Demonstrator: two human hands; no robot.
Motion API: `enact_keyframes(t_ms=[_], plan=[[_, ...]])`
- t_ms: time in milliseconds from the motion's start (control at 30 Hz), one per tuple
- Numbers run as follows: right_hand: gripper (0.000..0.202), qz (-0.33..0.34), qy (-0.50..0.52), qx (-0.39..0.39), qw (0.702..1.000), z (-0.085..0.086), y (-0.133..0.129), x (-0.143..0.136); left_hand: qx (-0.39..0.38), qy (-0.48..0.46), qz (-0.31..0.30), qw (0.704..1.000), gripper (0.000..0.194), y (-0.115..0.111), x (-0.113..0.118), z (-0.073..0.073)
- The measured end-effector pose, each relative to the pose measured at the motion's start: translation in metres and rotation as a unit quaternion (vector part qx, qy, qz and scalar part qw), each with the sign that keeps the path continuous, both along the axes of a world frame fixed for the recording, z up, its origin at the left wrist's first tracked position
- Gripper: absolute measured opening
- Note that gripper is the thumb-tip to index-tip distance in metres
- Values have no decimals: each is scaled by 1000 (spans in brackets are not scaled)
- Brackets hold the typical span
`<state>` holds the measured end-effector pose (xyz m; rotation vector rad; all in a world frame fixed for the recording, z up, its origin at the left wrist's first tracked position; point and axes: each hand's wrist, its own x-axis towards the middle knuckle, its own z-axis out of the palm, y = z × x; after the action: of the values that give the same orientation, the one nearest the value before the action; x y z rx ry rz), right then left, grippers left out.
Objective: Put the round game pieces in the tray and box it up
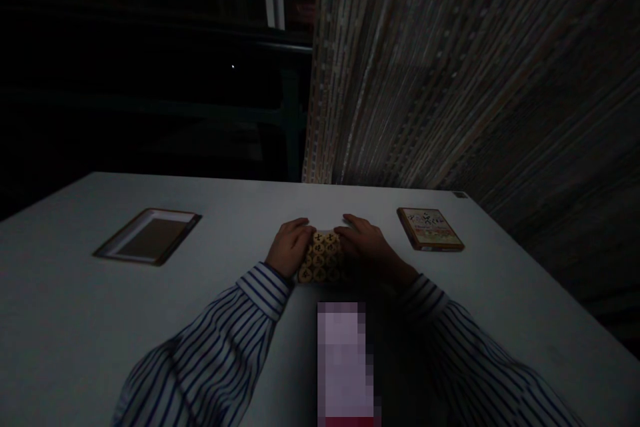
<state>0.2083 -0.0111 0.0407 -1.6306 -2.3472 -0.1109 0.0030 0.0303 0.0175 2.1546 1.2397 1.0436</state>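
Your left hand (289, 248) and right hand (369, 245) are half curled against two sides of the round chess pieces (320, 259), set in rows above the white table (210, 333); whether they grip firmly, I cannot tell. An open box (155, 239) lies leftward, a printed box (431, 227) rightward.
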Motion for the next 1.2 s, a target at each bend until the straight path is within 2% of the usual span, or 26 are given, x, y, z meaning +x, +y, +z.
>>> enact_keyframes(t_ms=[200,500,700,933,1200], plan=[[32,-2,35,9,999,9,-16,8,-17,-62,45,997,39,0,0,1],[27,25,174,64,982,-16,-25,15,-103,-125,82,983,36,-24,-14,-9],[25,40,220,67,972,-23,-30,12,-91,-85,73,990,35,-29,-15,-10],[24,47,227,57,971,-30,-34,15,-78,-75,70,992,34,-31,-17,-14],[25,34,232,44,971,-24,-28,12,-71,-74,70,992,33,-30,-17,-17]])
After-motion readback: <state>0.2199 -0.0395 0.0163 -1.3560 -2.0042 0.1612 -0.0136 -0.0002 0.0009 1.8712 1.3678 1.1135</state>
